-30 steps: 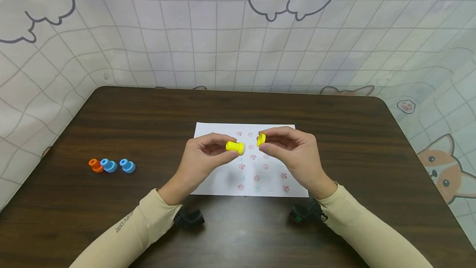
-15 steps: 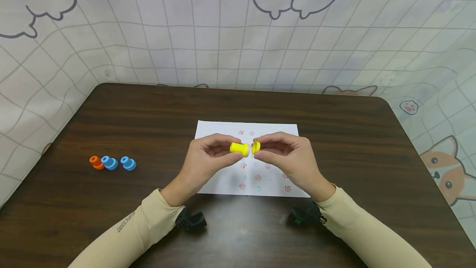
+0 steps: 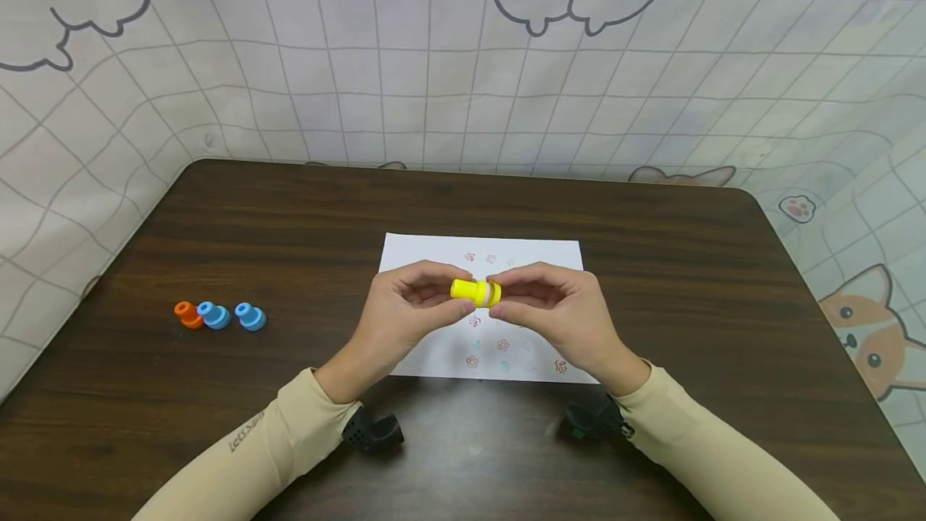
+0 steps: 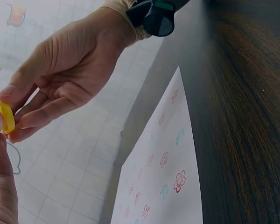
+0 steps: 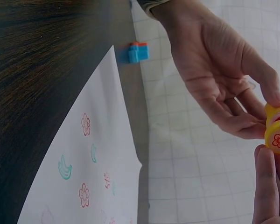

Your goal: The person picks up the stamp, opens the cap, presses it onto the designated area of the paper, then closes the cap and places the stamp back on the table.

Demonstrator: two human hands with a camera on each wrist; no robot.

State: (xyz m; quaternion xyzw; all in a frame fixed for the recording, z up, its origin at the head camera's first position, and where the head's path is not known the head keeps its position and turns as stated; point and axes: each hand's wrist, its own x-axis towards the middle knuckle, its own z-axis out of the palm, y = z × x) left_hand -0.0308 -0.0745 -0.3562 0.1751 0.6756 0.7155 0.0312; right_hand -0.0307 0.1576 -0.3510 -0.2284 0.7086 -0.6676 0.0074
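Over the paper, my left hand [image 3: 396, 313] pinches a small yellow stamp [image 3: 465, 289] by its handle, laid sideways with its face to the right. My right hand [image 3: 566, 310] pinches the round yellow cap [image 3: 496, 293] between thumb and fingers. Cap and stamp are in line, the cap right at the stamp's pale end, a pinkish-white band showing between them. A red flower marks the cap's outer face in the right wrist view, where fingertips partly cover it. Beneath the hands is a white sheet of paper [image 3: 434, 356] printed with red flowers, red characters and blue-green crescents.
On the left of the dark wooden table [image 3: 304, 223] stand an orange stamp [image 3: 189, 315] and two blue stamps, a near blue one [image 3: 214, 315] beside the orange and another blue one [image 3: 250, 317] slightly apart. A grid-patterned cloth [image 3: 362, 63] hangs behind the table.
My hands have come together: the right hand has brought the cap leftward to the stamp's face, while the left hand has shifted slightly right. The gap between cap and stamp has narrowed.
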